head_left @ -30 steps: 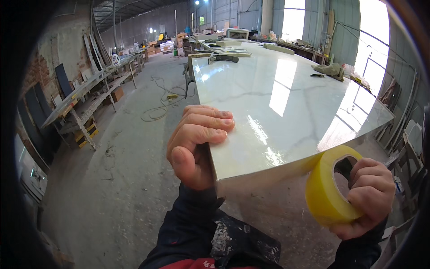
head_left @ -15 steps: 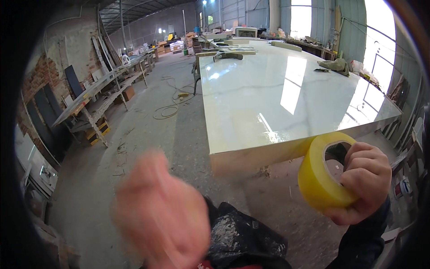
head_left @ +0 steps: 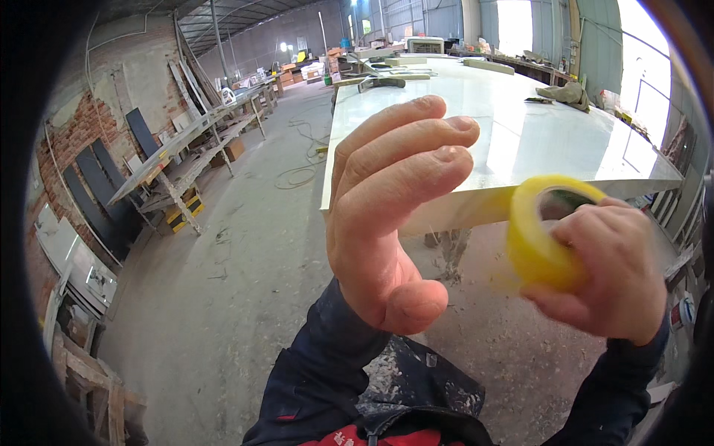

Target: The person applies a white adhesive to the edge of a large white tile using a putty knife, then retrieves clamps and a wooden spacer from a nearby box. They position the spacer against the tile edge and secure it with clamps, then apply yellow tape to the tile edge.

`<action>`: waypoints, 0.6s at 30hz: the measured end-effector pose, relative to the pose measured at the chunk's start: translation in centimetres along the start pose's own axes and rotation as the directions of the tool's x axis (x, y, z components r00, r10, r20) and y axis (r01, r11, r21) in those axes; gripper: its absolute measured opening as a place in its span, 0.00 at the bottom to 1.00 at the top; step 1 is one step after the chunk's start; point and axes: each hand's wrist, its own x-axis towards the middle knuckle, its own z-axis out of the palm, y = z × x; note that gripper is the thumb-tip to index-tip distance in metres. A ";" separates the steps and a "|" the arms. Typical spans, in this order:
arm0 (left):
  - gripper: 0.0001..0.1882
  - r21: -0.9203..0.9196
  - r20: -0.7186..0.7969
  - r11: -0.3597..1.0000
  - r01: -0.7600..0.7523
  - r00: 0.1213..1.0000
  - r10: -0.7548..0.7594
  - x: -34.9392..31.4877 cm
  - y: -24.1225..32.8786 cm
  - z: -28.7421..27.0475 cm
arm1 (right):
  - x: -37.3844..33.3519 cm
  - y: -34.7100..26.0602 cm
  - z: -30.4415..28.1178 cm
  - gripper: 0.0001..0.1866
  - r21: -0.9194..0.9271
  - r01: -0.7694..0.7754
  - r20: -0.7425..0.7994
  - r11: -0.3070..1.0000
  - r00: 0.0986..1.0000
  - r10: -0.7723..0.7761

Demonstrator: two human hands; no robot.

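A wide roll of yellow packing tape (head_left: pixel 529 230) is gripped in my right hand (head_left: pixel 621 267), whose fingers reach into its core. The roll is held up near the front edge of a large glossy white slab with grey veins (head_left: pixel 547 152). My left hand (head_left: pixel 375 223) is raised in front of the slab's near left corner, hiding part of it. Its fingers are stretched and slightly bent, the thumb stands apart, and nothing lies between them. Some motion blur covers my right hand and the roll.
On the slab's far part lie a dark curved tool (head_left: pixel 381 83), strips and a crumpled cloth (head_left: pixel 569 95). Along the left wall runs a long workbench (head_left: pixel 160 160) with dark panels (head_left: pixel 100 178) behind it. A cable (head_left: pixel 297 176) is coiled on the floor (head_left: pixel 245 297).
My left hand has swung up and right from low at the left, to before the slab's corner. The tape roll in my right hand has risen slightly and tilted. The view has shifted a little.
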 end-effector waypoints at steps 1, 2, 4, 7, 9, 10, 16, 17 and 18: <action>0.43 -0.016 -0.007 1.000 -0.014 1.000 0.013 0.2 -0.3 0.4 | -1.1 0.7 -0.6 0.25 -0.100 -0.048 0.019 0.994 0.999 0.050; 0.42 -0.031 -0.011 0.999 -0.024 1.000 0.024 0.1 -0.5 0.7 | -2.3 1.3 -1.4 0.26 -0.083 -0.144 0.114 0.986 0.982 0.153; 0.41 -0.062 -0.013 0.998 -0.032 0.999 0.031 -0.6 -0.8 1.5 | -5.3 3.6 -1.1 0.29 -0.085 -0.182 0.052 0.980 0.981 0.187; 0.39 -0.070 0.006 0.997 -0.044 0.999 0.044 -0.6 -0.6 1.5 | -8.4 5.8 -0.8 0.32 -0.014 -0.235 -0.026 0.972 0.972 0.235; 0.38 -0.094 -0.024 0.995 -0.023 1.000 0.020 -0.3 0.3 1.5 | -9.5 6.5 -0.9 0.30 -0.002 -0.220 -0.022 0.976 0.975 0.220; 0.38 -0.115 -0.057 0.993 -0.007 0.998 0.000 -0.5 0.5 1.8 | -9.8 6.8 -1.0 0.30 -0.010 -0.193 0.003 0.981 0.981 0.193; 0.33 -0.254 -0.253 0.963 0.093 0.954 -0.159 -1.6 2.8 6.6 | -11.0 6.9 -2.7 0.21 -0.001 -0.122 0.062 0.992 0.991 0.122; 0.32 -0.240 -0.288 0.967 0.089 0.944 -0.158 -0.9 3.8 5.7 | -11.0 5.4 -2.8 0.19 -0.029 -0.180 -0.002 0.983 0.984 0.180; 0.32 -0.231 -0.305 0.966 0.119 0.934 -0.188 -1.3 3.7 6.5 | -11.6 4.9 -1.2 0.17 -0.025 -0.253 -0.041 0.967 0.967 0.252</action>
